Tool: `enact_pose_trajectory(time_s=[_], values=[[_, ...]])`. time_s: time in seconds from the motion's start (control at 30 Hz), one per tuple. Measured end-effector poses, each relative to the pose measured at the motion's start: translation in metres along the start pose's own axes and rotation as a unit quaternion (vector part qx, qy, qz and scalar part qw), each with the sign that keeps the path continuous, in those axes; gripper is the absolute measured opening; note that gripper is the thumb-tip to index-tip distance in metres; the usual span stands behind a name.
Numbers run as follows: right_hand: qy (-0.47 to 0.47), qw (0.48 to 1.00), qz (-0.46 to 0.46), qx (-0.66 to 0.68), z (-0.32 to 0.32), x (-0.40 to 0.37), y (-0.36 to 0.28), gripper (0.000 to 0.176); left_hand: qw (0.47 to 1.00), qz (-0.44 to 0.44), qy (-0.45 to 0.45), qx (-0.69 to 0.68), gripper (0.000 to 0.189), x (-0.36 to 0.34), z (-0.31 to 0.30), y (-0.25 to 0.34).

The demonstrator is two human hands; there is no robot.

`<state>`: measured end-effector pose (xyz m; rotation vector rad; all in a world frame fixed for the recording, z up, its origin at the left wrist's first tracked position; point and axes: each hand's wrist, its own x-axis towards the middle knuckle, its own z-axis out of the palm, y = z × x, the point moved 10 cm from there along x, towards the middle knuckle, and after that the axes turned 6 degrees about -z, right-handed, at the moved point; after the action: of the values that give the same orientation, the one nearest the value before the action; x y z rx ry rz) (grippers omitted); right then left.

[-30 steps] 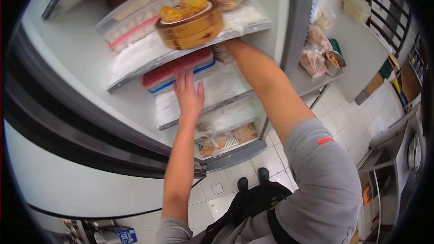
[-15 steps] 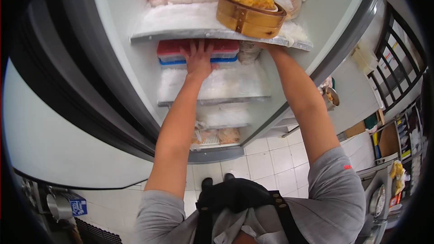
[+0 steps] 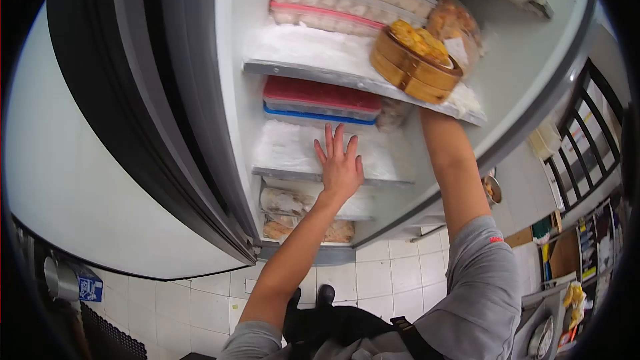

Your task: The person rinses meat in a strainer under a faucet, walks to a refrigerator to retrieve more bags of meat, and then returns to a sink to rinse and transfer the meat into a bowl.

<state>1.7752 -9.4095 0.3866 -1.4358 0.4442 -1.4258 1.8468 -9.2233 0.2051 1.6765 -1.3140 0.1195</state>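
Red lid (image 3: 323, 95) is now clear of the open left hand (image 3: 342, 172); right hand hidden, state unclear.

From here the steamer (image 3: 415, 67) looks like smooth, faintly glossy bamboo, the container (image 3: 321, 100) shiny red and blue plastic, the shelf edge (image 3: 360, 83) dull metal under rough white frost (image 3: 307, 43), and the sleeve (image 3: 477, 273) matt grey cloth

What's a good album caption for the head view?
Bare left hand, fingers spread, before a frosty white shelf bearing a red-lidded plastic box.
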Motion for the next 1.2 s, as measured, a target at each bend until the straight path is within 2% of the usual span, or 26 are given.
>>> enact_pose_trajectory(time_s=[0.03, 0.1, 0.13, 0.17, 0.23, 0.27, 0.37, 0.4, 0.43, 0.47, 0.53, 0.7, 0.77, 0.87, 1.2], values=[[-0.001, 1.0, -0.013, 0.022, 0.005, -0.005, -0.007, 0.041, 1.0, -0.003, 0.006, 0.008, 0.055, 0.009, -0.006, 0.001], [0.0, 0.997, -0.038, 0.066, 0.014, -0.02, -0.023, 0.041, 0.999, -0.034, 0.027, 0.019, 0.067, 0.036, -0.021, -0.002], [-0.002, 0.996, -0.045, 0.078, 0.014, -0.025, -0.028, 0.041, 0.997, -0.047, 0.001, 0.063, 0.082, 0.044, -0.011, -0.007], [-0.005, 0.994, -0.054, 0.093, 0.017, -0.032, -0.032, 0.041, 0.996, -0.051, 0.005, 0.069, 0.082, 0.049, -0.009, -0.011], [-0.005, 0.992, -0.063, 0.109, 0.024, -0.04, -0.036, 0.041, 0.987, -0.071, -0.1, 0.107, 0.087, 0.056, 0.017, -0.025], [-0.005, 0.991, -0.071, 0.116, 0.029, -0.044, -0.04, 0.041, 0.991, -0.058, -0.062, 0.108, 0.088, 0.058, 0.016, -0.024], [0.011, 0.994, -0.088, 0.061, 0.052, -0.068, -0.054, 0.047, 0.988, -0.059, -0.082, 0.114, 0.086, 0.053, 0.027, -0.026], [-0.208, 0.921, -0.103, 0.312, 0.083, -0.086, -0.068, 0.042, 0.99, -0.061, -0.081, 0.097, 0.084, 0.055, 0.027, -0.027], [-0.193, 0.935, -0.112, 0.277, 0.076, -0.082, -0.065, 0.043, 0.99, -0.068, -0.082, 0.097, 0.084, 0.058, 0.026, -0.032], [-0.133, 0.964, -0.1, 0.206, 0.063, -0.072, -0.055, 0.043, 0.99, -0.06, -0.069, 0.106, 0.083, 0.057, 0.024, -0.031], [-0.093, 0.981, -0.078, 0.15, 0.053, -0.068, -0.041, 0.043, 0.992, -0.045, -0.044, 0.113, 0.081, 0.057, 0.019, -0.032], [-0.09, 0.992, -0.034, 0.083, 0.046, -0.067, -0.011, 0.044, 0.991, -0.064, -0.059, 0.101, 0.082, 0.053, 0.013, -0.049], [-0.093, 0.994, -0.012, 0.049, 0.045, -0.059, 0.004, 0.045, 0.992, -0.06, -0.024, 0.108, 0.083, 0.052, 0.007, -0.054], [-0.103, 0.994, 0.019, -0.007, 0.044, -0.05, 0.024, 0.045, 0.991, -0.083, -0.028, 0.098, 0.082, 0.05, 0.011, -0.058], [-0.144, 0.964, 0.129, -0.183, 0.024, -0.032, 0.069, 0.047, 0.993, -0.096, -0.012, 0.073, 0.082, 0.041, -0.005, -0.054]])
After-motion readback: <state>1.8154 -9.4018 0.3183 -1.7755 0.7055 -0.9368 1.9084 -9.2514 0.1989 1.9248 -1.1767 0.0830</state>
